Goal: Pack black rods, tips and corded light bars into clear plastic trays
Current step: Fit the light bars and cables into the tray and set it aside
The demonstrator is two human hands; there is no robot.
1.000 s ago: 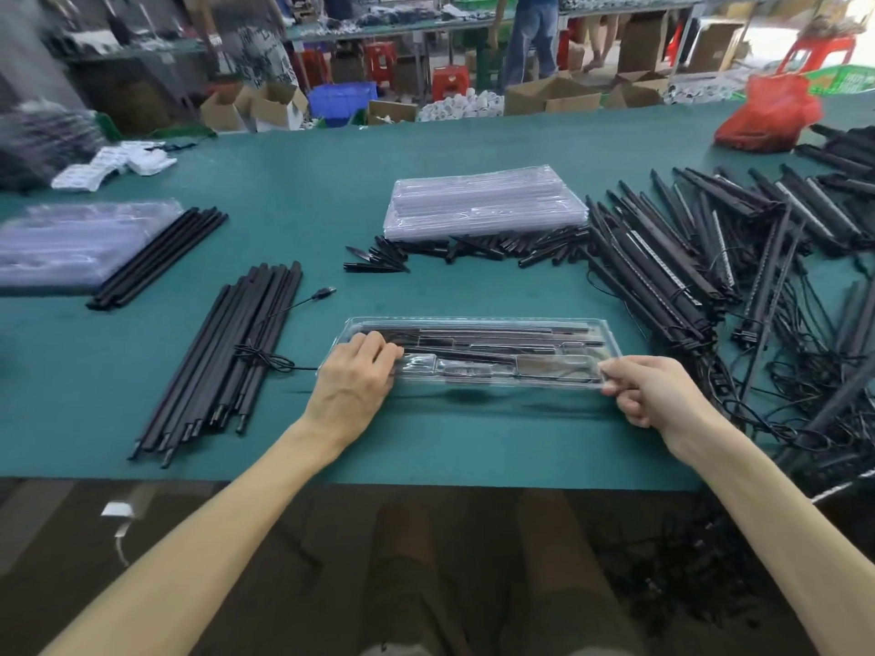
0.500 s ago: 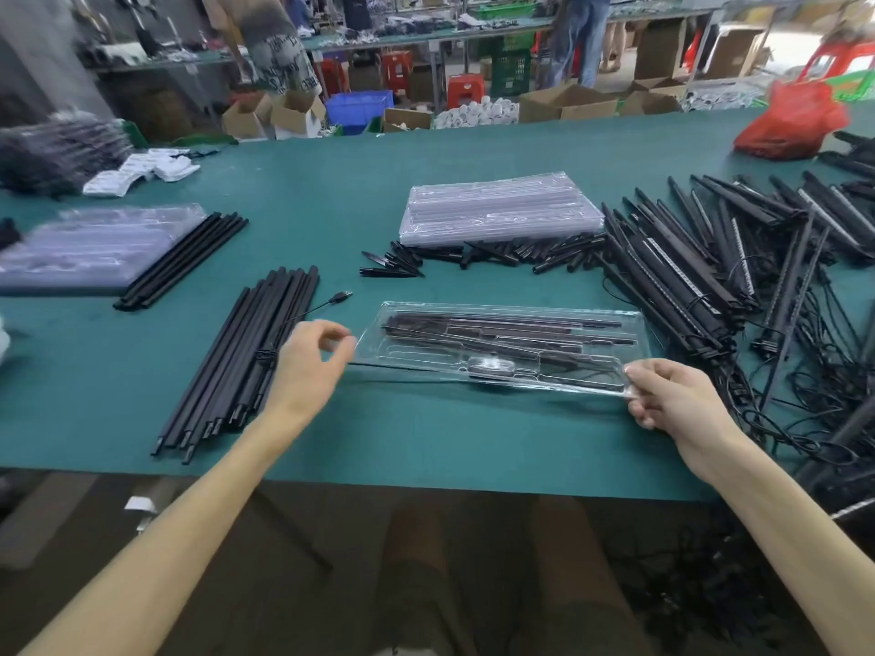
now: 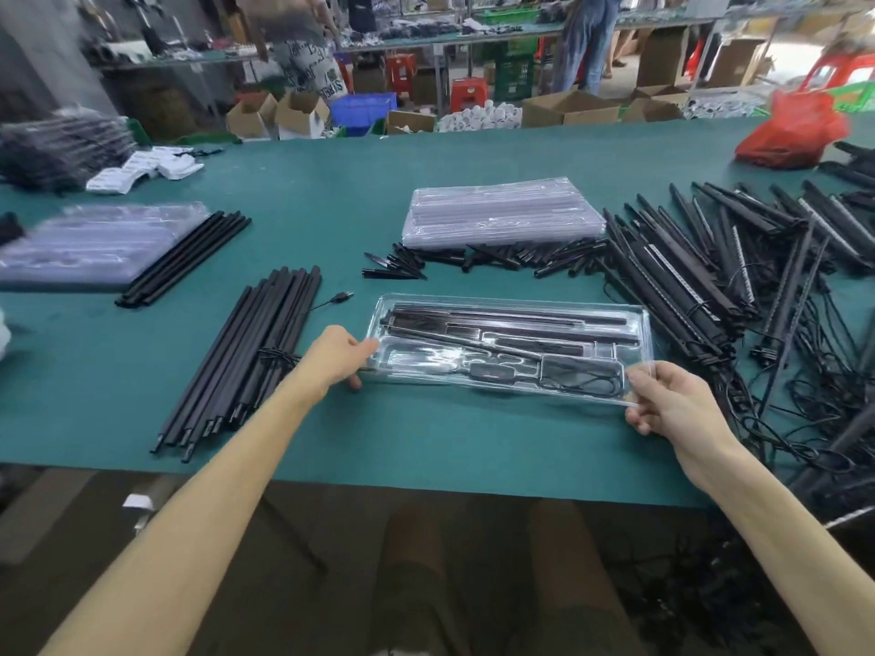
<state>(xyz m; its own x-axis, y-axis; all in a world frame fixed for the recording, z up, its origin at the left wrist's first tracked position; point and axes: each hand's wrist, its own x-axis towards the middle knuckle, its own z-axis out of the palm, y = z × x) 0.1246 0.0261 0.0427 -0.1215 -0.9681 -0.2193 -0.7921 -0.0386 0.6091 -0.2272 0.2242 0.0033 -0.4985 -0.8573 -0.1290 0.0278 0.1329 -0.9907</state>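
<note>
Green tabletop (image 3: 473,172), workshop clutter beyond. Filled clear tray (image 3: 645,324) near centre; left hand (image 3: 338,357) pinching its left end, right hand (image 3: 672,400) pinching near-right corner. Black rods (image 3: 246,357) just left, tips (image 3: 497,260) and empty tray stack (image 3: 502,210) farther back, tangled corded light bars (image 3: 734,277) crowding right side.
</note>
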